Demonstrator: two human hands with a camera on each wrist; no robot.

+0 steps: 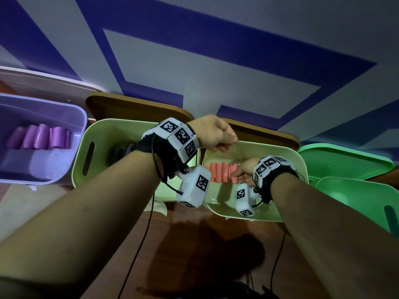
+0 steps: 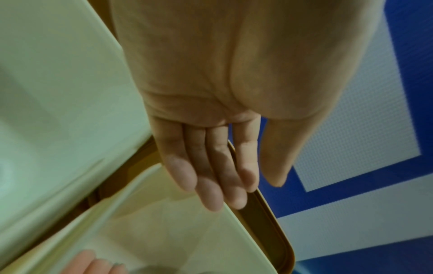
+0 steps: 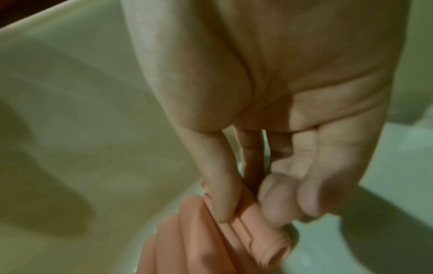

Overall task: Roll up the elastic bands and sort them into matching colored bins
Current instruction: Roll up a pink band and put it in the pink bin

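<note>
- Step in hand, by my read: placing a rolled salmon band (image 3: 243, 229) at the right end of the row of salmon rolls (image 1: 220, 172) inside the pale yellow-green bin (image 1: 289, 160); rolling of this one looks done, roll is tight w/ spiral end showing in right wrist view
- Right hand (image 1: 245, 171) is low inside that bin, thumb and forefinger pinching the roll, other fingers curled beside it; roll touches the neighbouring rolls; whether it sits on the bin floor yet, can't tell
- Left hand (image 1: 216, 132) is held over the far rim of the same bin, holding nothing; left wrist view shows fingers (image 2: 211, 185) straight and together, palm bare
- Hands are apart, left farther and higher than right; both forearms reach in from near side
- Next move prob calls for letting go w/o nudging the row, so the roll doesn't spring loose; then lift clear of the bin wall
- Elsewhere: purple rolls (image 1: 41, 137) sit in purple bin (image 1: 64, 173) at far left; a green bin (image 1: 356, 197) at right; contents not visible
</note>
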